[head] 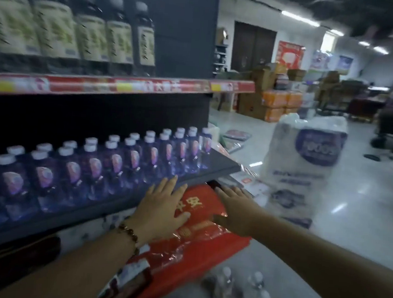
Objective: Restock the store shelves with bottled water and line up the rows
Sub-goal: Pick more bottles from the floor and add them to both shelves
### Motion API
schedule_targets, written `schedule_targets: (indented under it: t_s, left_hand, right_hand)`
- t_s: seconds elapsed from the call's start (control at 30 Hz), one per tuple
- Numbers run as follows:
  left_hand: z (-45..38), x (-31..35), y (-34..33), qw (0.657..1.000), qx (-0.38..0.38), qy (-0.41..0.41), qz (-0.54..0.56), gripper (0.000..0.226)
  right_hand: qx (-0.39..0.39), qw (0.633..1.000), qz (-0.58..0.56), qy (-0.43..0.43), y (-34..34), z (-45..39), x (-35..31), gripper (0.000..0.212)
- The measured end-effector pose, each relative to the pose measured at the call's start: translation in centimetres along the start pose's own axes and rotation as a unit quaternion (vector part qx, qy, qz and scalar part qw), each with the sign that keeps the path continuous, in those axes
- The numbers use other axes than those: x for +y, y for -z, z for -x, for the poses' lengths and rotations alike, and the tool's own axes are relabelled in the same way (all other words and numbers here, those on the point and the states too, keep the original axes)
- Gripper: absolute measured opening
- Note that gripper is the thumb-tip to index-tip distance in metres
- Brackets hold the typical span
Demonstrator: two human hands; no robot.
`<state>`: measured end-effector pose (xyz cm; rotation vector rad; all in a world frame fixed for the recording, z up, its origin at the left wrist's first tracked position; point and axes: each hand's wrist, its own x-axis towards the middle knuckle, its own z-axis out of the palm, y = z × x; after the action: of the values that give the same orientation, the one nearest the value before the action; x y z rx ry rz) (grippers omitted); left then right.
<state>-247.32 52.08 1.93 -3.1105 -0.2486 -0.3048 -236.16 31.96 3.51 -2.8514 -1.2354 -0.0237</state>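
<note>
Reaching forward with both arms, the person has flat hands out over the lower part of the shelving. Left hand (pixel 162 207), fingers straight and slightly fanned, its grip spread and holding nothing, fingertips up at the front edge of the dark shelf (pixel 222 167); a beaded bracelet (pixel 129 234) sits on that wrist. Right hand (pixel 235 211) is just beside it, fingers straight too, grip spread, palm down on a red plastic-wrapped pack (pixel 197 234) that lies below the shelf edge. Whether the left palm actually presses the pack or only hovers over it is hard to call.

Now the water: two rows of small clear water bottles (pixel 118 163) with white caps stand on that dark shelf, running from the near left all the way to its far end. More bottles (pixel 238 288) show at the bottom of the frame, low down near the floor, blurred.

Up above, a shelf with a red price strip (pixel 125 86) carries larger dark bottles (pixel 92 28) with pale labels. Off to the right, a tall white bagged pack (pixel 306 163) stands on the shiny floor (pixel 355 222), and stacked cartons (pixel 278 101) fill the back of the store.
</note>
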Motion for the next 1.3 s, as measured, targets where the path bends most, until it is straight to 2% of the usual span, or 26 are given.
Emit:
schedule_targets:
  t_s: [0.2,0.4,0.7,0.8,0.93,1.03,1.1,1.2,1.3]
  left_hand:
    - [-2.3,8.4,-11.6,0.991,-0.107,-0.081,0.010,0.080]
    - [-3.6,14.0,-22.5,0.969,-0.208,-0.135,0.025,0.071]
    - [-5.8,22.7,-35.2,0.936,-0.259,-0.230,0.056,0.065]
    - [-6.9,24.0,-37.6,0.927,-0.285,-0.230,0.076,0.057]
    - [-8.7,24.6,-39.6,0.920,-0.306,-0.224,0.104,0.048]
    - [-9.8,24.7,-40.6,0.926,-0.299,-0.196,0.119,0.023]
    - [-9.9,24.2,-41.0,0.926,-0.305,-0.171,0.144,0.015]
    - [-9.0,22.9,-40.4,0.924,-0.306,-0.149,0.175,0.022]
    - [-7.2,21.3,-36.7,0.930,-0.276,-0.110,0.215,0.030]
  right_hand:
    - [-0.096,0.989,-0.026,-0.111,-9.5,5.3,9.1,0.089]
    - [-0.185,0.956,-0.076,-0.217,-19.4,8.9,14.6,0.083]
    - [-0.296,0.890,-0.114,-0.329,-32.7,11.7,18.1,0.078]
    - [-0.275,0.879,-0.144,-0.362,-34.9,12.1,19.0,0.061]
    - [-0.213,0.886,-0.147,-0.385,-36.0,11.9,20.0,0.036]
    - [-0.205,0.897,-0.131,-0.369,-36.3,11.7,20.3,0.034]
    - [-0.203,0.910,-0.111,-0.345,-36.3,11.7,20.1,0.033]
    - [-0.191,0.923,-0.098,-0.318,-35.1,11.4,19.6,0.035]
    - [-0.179,0.933,-0.091,-0.300,-31.9,11.1,19.3,0.038]
